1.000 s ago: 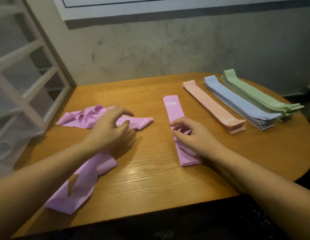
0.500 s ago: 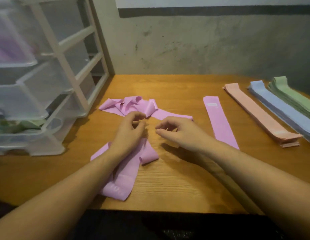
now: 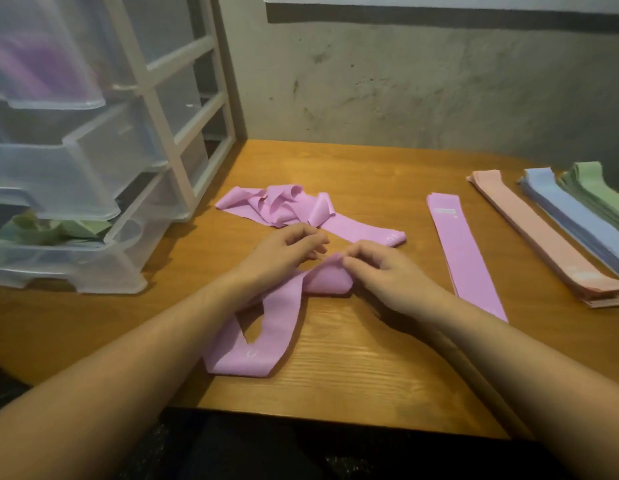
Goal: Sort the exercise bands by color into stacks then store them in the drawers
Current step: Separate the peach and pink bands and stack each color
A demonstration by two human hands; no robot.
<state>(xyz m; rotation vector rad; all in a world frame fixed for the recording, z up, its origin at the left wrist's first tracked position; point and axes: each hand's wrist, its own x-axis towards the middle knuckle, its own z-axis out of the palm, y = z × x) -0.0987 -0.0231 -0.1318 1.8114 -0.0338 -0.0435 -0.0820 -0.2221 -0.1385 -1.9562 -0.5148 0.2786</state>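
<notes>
both forearms reach in from the bottom corners and meet at the middle of the wooden counter [image 3: 370, 174]. the left hand [image 3: 284, 252] has its fingers curled inward, tips close to the loose pink band [image 3: 266, 327]; whether its grip actually pinches the band cannot be told, since the fingertips hide the contact. the right hand [image 3: 380, 271] lies knuckles up, its fingers curled over the folded end of that band, and its grip pinches the raised fold between thumb and fingertips. the band runs from the fold back toward the near edge in a flat loop with a gap through its middle, and part of it passes under the left wrist.

behind the hands a crumpled pile of pink bands [image 3: 284, 206] lies in soft ruffled folds, one long tail stretching right. a flat pink stack [image 3: 464, 251] lies just right of the right hand, its near end hidden by the right forearm. further right lie the peach stack [image 3: 540, 237], the blue stack [image 3: 574, 220] and the green stack [image 3: 602, 192]; the blue and green are cut off by the frame's right edge.

at the left stands a white-framed unit of translucent plastic drawers [image 3: 76, 174], pulled out in steps. blurred purple shows through the top one, green bands in the bottom one. the counter shows pale wood grain; the wall [image 3: 405, 81] is mottled grey.
</notes>
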